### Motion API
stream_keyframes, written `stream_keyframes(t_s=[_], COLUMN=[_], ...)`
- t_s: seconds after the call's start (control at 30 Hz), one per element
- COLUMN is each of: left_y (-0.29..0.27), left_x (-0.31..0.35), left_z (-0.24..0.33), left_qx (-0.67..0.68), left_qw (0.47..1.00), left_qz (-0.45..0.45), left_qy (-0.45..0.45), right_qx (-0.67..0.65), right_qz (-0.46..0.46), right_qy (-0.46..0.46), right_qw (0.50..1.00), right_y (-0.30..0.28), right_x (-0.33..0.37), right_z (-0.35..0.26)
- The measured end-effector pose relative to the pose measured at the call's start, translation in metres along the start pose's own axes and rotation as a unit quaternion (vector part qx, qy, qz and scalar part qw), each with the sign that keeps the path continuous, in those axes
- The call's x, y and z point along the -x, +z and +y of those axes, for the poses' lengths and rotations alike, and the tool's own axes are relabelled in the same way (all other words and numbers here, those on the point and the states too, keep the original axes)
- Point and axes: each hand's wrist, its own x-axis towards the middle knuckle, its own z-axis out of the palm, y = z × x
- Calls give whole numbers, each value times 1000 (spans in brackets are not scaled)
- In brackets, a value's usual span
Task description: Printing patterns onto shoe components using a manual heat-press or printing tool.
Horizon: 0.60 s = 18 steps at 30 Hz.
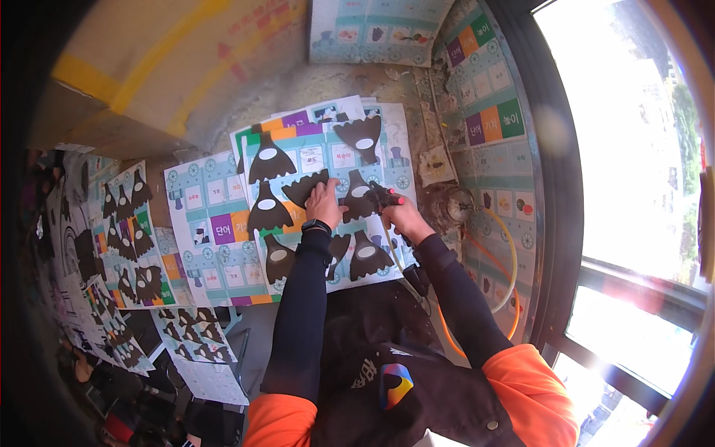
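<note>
Several dark fan-shaped pieces with scalloped edges, most showing a white oval, lie on printed sheets (pixel 387 264) before me. My left hand (pixel 322 206), wearing a watch, has its fingers closed at the edge of one dark fan-shaped piece (pixel 304 188), partly covering it. My right hand (pixel 406 218) is wrapped round a small dark spray gun (pixel 382 196) with red ends. The gun's front is close to another dark fan-shaped piece (pixel 356 195) just right of my left hand. Whether spray is coming out cannot be seen.
Yellow and orange hoses (pixel 514 261) loop at the right, beside a window frame (pixel 547 149). A large cardboard box (pixel 179 59) stands at the far left. More sheets bearing dark pieces (pixel 134 231) lie at the left, others (pixel 195 335) lower down.
</note>
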Motion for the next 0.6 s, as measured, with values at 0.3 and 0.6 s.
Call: stream_keyframes(t_s=[0.3,0.6], left_y=[-1,0], left_x=[1,0], left_z=[2,1], left_qx=[6,7], left_qw=[1000,1000], left_qz=[1,9], left_qy=[-5,3], right_qx=[2,62], right_qz=[29,32], right_qy=[-41,-39], right_qw=[999,997], right_y=[-3,-4], right_x=[4,-2], right_z=[-16,9])
